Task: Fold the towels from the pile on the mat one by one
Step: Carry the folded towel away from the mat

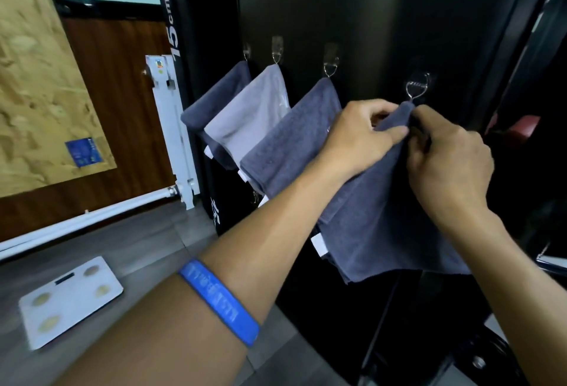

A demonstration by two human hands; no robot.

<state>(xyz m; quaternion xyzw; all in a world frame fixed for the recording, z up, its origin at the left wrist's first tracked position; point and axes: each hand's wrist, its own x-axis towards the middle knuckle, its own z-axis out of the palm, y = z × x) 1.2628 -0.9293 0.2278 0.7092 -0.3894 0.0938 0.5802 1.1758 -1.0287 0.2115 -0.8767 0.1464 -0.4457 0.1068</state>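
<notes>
up against a tall black cabinet (383, 17), both hands work at the top corner of a dark blue-grey towel (377, 216). the left hand (359, 137) has its grip clamped on the towel's upper edge, thumb over the cloth and fingers curled behind it; the right hand (448, 155) pinches the same corner from the other side, its grip closed on the fabric right beside the left thumb. that corner sits just under a metal hook (416, 86) stuck to the cabinet face, touching or nearly touching its lower loop; whether it is actually threaded on cannot be told. the rest of the towel hangs down and across the left forearm, with a white label (319, 244) at its lower left edge. to the left along the same cabinet face, three more towels hang from their own hooks: another dark blue-grey one (291, 140) just beside the held towel, a pale grey one (248, 121) next, and a dark one (211, 103) furthest off, each overlapping its neighbour. a blue wristband (221, 299) circles the left forearm. on the grey floor (138, 232) at lower left lies a white bathroom scale (70, 299), well apart from the cabinet. a white radiator (171, 127) stands against the brown wall panel behind, and a black upright pad marked "15cm" (196, 32) leans between the radiator and the cabinet.
</notes>
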